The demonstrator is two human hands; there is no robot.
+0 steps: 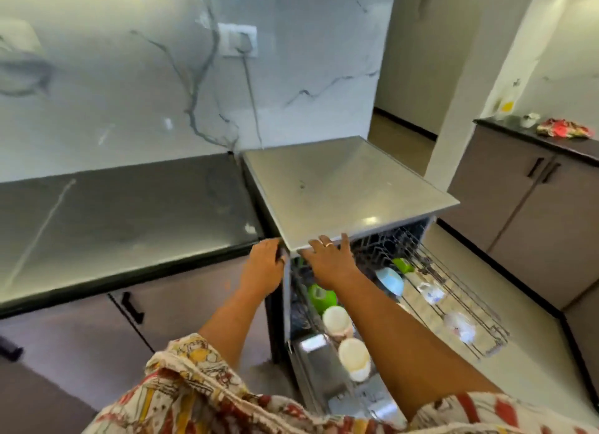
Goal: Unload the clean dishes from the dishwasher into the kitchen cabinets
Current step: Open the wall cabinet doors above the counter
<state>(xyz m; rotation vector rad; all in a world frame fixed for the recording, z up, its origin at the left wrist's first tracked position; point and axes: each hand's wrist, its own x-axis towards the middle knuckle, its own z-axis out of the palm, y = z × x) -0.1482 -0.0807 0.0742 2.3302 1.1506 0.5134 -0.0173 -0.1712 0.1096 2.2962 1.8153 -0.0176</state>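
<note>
Dishes [337,318] are sitting in the pulled-out rack [453,291], right and near; unloading is seemingly not begun. Left hand [264,265] is curling over the dishwasher [350,187] corner; right hand [327,260] is resting spread, holding nothing.

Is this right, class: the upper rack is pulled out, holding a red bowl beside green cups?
Not quite. The head view shows the rack pulled out with green cups in it, but the bowl is light blue, not red.
</note>
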